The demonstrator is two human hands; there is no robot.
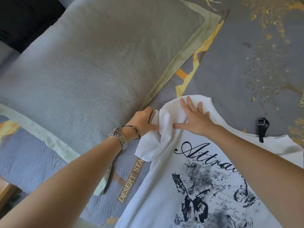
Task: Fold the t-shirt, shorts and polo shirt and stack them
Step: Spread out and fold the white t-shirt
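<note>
A white t-shirt [166, 191] with a dark butterfly print and script lettering lies flat on the bed, print side up. My left hand [142, 120], with a metal watch on its wrist, pinches the bunched sleeve at the shirt's upper left corner. My right hand [195, 117] rests flat with spread fingers on the shoulder fabric beside it. The shorts and the polo shirt are not in view.
A large grey-blue pillow [85, 66] lies to the left, touching the shirt's corner. The patterned grey bedspread [243, 66] stretches to the right. A black strap with a buckle [262, 129] lies by the shirt's right edge.
</note>
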